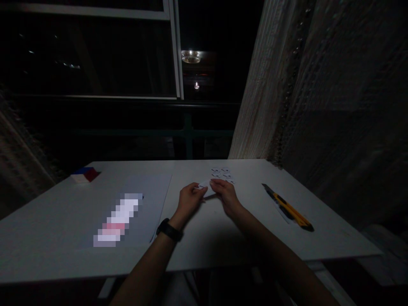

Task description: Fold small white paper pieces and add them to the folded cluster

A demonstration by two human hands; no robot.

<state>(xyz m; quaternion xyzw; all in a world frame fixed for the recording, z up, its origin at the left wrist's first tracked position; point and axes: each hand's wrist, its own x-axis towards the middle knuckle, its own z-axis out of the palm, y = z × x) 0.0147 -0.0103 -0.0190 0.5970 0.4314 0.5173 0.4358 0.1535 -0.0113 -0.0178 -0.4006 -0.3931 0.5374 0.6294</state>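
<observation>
Over the middle of a white table, my left hand and my right hand hold one small piece of white paper between them. The fingers of both hands are closed on its two sides. A dark mark shows near the paper's left end; the rest of its face is partly hidden by my fingers. Just beyond my right hand lie several small white paper pieces with dark marks, laid out in rows. My left wrist wears a black band.
A yellow and black utility knife lies on the right. Large white paper sheets cover part of the left side, with a bright, pixelated object on them. A red, white and blue block sits at the far left, and curtains hang behind.
</observation>
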